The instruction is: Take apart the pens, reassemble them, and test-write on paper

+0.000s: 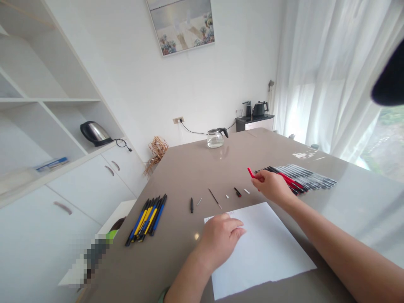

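Observation:
My right hand (272, 185) is closed around a red pen (251, 172), its tip sticking out to the left, right beside a row of several black and red pens (303, 176). My left hand (221, 235) rests loosely curled on the left edge of a white sheet of paper (265, 252), holding nothing. Small pen parts lie in a line beyond the paper: a black cap (191, 205), a thin refill (215, 198), a red-and-black piece (237, 192) and tiny white bits.
A bundle of several blue and yellow pens (147, 219) lies at the left of the brown table (176, 176). A glass jug (216, 137) stands at the far edge. White shelves with a kettle (94, 133) line the left wall; curtains hang on the right.

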`<state>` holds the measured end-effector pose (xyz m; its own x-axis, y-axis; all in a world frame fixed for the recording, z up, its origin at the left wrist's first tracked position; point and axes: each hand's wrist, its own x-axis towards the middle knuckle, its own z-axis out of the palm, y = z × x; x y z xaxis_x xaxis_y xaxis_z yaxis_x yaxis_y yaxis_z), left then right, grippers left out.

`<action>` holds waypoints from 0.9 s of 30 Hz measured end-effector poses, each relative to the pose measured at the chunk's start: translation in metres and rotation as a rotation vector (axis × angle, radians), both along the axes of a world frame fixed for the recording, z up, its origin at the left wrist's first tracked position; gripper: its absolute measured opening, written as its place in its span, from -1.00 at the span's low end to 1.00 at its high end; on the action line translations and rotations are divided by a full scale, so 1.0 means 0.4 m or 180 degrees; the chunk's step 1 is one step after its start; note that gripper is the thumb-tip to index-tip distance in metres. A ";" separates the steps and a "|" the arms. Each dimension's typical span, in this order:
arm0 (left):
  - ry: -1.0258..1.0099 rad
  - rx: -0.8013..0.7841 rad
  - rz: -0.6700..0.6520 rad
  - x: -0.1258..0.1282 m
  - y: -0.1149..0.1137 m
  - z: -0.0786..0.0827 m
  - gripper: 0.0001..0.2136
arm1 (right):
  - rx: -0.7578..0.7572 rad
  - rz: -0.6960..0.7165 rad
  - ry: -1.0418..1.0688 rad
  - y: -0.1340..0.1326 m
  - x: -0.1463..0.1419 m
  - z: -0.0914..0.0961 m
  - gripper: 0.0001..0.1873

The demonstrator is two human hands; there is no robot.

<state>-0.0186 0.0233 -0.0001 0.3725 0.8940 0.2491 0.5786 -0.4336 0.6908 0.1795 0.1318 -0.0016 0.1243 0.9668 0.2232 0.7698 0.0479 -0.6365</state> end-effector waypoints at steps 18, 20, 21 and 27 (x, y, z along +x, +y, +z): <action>0.1118 0.0021 -0.0033 -0.005 0.000 0.002 -0.71 | -0.0592 -0.0100 -0.1270 0.008 0.008 -0.016 -0.61; 0.1167 0.0055 -0.0021 -0.006 0.001 0.002 -0.74 | -0.0386 0.0007 -0.1233 -0.007 0.003 0.003 -0.63; 0.1199 0.0072 -0.0004 -0.008 0.002 0.002 -0.75 | -0.0295 0.0178 -0.1211 -0.017 0.000 0.012 -0.64; 0.1461 0.0008 0.0162 -0.018 0.005 0.006 -0.78 | -0.0713 0.1777 -0.1480 -0.086 -0.017 0.046 -0.73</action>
<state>-0.0257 0.0253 0.0022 0.4006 0.9135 0.0708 0.8449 -0.3981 0.3572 0.1729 0.0974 0.0167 -0.4556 0.8869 -0.0759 0.8604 0.4169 -0.2930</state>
